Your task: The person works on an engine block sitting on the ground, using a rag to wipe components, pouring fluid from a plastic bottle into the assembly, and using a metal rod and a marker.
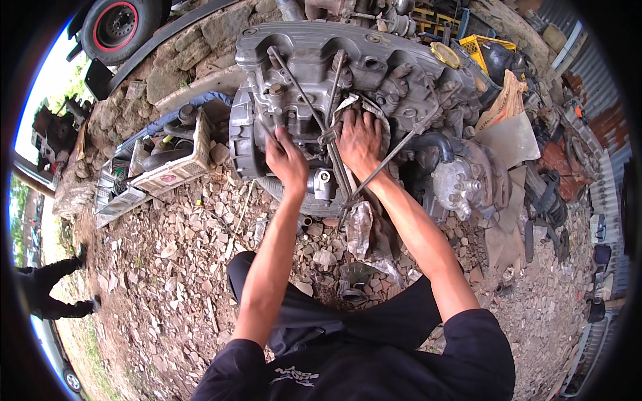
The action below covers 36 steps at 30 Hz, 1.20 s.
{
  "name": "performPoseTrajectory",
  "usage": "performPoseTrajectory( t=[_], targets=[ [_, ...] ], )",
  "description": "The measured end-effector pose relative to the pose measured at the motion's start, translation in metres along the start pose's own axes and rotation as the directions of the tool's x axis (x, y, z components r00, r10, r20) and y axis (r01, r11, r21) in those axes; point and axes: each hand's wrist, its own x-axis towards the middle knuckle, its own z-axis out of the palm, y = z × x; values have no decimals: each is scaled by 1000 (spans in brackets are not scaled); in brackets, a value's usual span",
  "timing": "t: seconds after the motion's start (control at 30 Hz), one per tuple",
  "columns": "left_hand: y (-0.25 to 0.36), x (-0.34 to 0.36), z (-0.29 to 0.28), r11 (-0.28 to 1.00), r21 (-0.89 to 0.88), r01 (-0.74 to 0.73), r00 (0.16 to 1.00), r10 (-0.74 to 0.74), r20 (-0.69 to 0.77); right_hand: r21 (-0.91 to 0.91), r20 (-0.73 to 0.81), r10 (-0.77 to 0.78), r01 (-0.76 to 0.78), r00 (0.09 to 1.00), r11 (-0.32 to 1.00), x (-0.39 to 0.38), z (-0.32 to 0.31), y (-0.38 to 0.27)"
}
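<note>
My left hand (286, 158) is closed on a thin metal tool (263, 120) at the left side of a large, dirty metal engine (301, 37). My right hand (360, 144) rests with bent, slightly spread fingers on a pale-edged rag or liner (380, 130) in the engine's middle; the fingertips are partly hidden. Between my hands several metal pipes (311, 103) cross the engine. A silver fitting (323, 184) sits below them, and a crumpled, dirty cloth (361, 230) hangs beneath.
Left are crates of parts (160, 174), a stone wall (167, 73) and a tyre (114, 30). Right are a silver pump (455, 184), yellow crate (478, 47), cardboard (508, 137) and corrugated sheets (608, 127). Another person's legs (57, 287) stand far left on rubble (187, 254).
</note>
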Motion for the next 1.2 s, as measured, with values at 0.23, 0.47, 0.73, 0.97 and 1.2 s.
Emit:
performPoseTrajectory(
  t=[0.23,0.47,0.73,0.97,1.2],
  targets=[
    [-8,24,35,915,381,-134,989,145,-1,-144,-34,-98,92,995,985,-1,12,2],
    [-17,18,37,835,487,-256,967,224,124,51,-59,-78,81,995,995,-3,12,5],
    [-11,20,33,795,554,-247,968,178,176,217,-156,214,-178,964,960,-20,0,-9],
    [-2,20,34,796,575,-192,975,90,201,184,-131,153,-128,979,975,-6,5,5],
    [6,21,31,812,552,-188,967,54,249,318,-116,241,-194,964,928,-7,-6,8]
  ],
)
